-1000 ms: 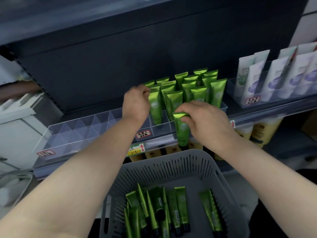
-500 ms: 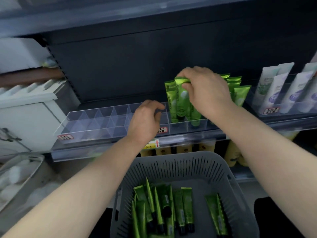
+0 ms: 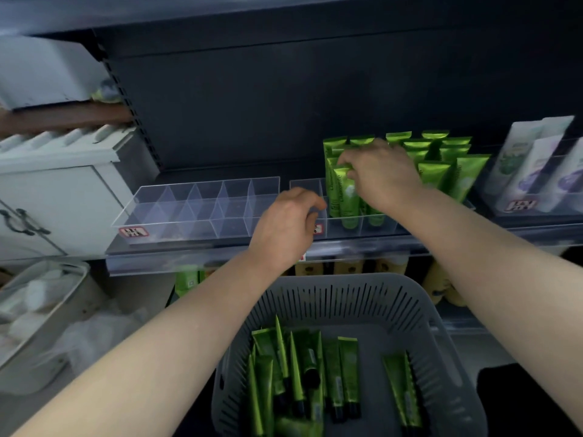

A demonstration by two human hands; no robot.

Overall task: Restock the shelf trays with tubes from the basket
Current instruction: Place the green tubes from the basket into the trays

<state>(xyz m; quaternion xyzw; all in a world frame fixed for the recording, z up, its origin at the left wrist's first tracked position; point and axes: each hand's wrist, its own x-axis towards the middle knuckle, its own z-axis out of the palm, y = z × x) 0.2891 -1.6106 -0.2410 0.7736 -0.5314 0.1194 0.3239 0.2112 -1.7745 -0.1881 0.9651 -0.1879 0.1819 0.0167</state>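
Several green tubes stand upright in a clear divided tray (image 3: 389,227) on the shelf. My right hand (image 3: 380,175) pinches the top of one green tube (image 3: 348,197) standing in a front compartment of that tray. My left hand (image 3: 285,228) rests on the tray's left front corner with fingers curled over its edge. A second clear divided tray (image 3: 195,206) to the left holds nothing. Below, a grey slotted basket (image 3: 344,298) contains several more green tubes (image 3: 347,373) lying down.
White and purple tubes (image 3: 536,165) stand in a tray at the right. A white cabinet (image 3: 60,190) is at the left, a white bin (image 3: 41,310) below it. Yellow bottles (image 3: 441,285) sit on the lower shelf behind the basket.
My right hand has lowered the green tube down into a front compartment. My left hand has stayed at the tray's left front corner. The view has shifted left.
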